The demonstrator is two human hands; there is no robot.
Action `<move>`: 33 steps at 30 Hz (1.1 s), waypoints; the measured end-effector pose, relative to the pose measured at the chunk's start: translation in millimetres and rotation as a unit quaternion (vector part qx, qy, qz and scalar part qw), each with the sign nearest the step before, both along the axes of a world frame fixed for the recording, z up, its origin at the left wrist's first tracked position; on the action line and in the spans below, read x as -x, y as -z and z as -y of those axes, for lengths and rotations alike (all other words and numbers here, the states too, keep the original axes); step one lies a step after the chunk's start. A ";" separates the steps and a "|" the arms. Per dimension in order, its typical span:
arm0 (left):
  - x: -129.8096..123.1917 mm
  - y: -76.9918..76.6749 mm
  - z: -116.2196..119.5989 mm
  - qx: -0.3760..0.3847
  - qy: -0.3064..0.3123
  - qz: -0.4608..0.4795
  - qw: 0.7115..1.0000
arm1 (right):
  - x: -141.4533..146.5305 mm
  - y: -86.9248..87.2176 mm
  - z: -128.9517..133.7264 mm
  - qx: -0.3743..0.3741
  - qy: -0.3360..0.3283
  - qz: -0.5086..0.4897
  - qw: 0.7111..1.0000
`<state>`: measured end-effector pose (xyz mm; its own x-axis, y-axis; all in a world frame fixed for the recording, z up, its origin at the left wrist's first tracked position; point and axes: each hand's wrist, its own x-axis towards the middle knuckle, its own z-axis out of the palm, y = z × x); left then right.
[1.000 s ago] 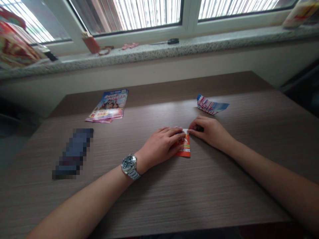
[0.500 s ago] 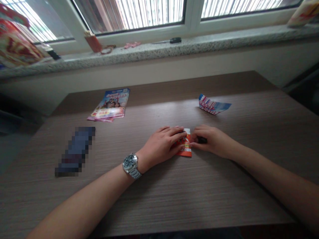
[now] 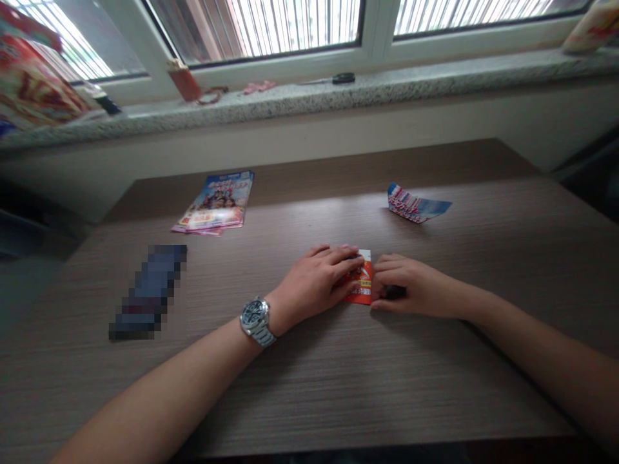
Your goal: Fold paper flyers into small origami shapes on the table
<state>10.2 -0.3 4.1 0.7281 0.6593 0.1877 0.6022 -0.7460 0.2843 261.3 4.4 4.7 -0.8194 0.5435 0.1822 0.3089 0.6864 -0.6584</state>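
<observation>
A small red and white printed paper [image 3: 365,277] lies on the brown table [image 3: 309,380]. My left hand [image 3: 322,278], with a silver watch [image 3: 256,319] at the wrist, rests palm down on the paper's left part, fingers stretched out over it. At the paper's right edge is my right hand [image 3: 406,283], its fingers curled and the thumb near the lower right corner. Something dark shows within the curl of the right hand; whether it is an object or shadow I cannot tell.
A folded blue printed sheet [image 3: 416,206] stands partly raised at the back right. Printed leaflets [image 3: 217,203] are stacked at the back left, with a blurred dark blue object [image 3: 149,290] nearer. Scissors or a similar black-handled tool [image 3: 342,78] lie on the stone windowsill [image 3: 290,100].
My right hand has moved slightly down along the paper's right edge, towards its lower corner. My left hand stays on the paper.
</observation>
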 end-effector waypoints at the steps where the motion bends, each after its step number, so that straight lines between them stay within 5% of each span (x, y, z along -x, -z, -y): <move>1: 0.0 -0.1 0.0 -0.002 0.000 0.000 1.000 | -0.9 -0.2 -1.4 0.008 0.013 -0.008 1.000; 7: -0.5 0.1 -0.4 -0.006 0.001 0.000 1.000 | -5.1 6.8 -12.2 -0.039 0.160 -0.017 0.986; 13: 0.1 1.4 -0.3 -0.006 -0.001 -0.005 1.000 | -3.4 10.9 -15.9 -0.036 0.215 0.001 0.976; 33: -0.1 -0.3 -0.2 0.006 -0.001 -0.007 1.000 | 0.6 5.2 -0.3 -0.002 0.019 0.028 0.999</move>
<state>10.2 -0.1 4.4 0.7291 0.6627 0.1709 0.6074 -0.7416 0.2847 260.7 4.6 -0.5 -0.8074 0.5733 0.1396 0.3702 0.6764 -0.6368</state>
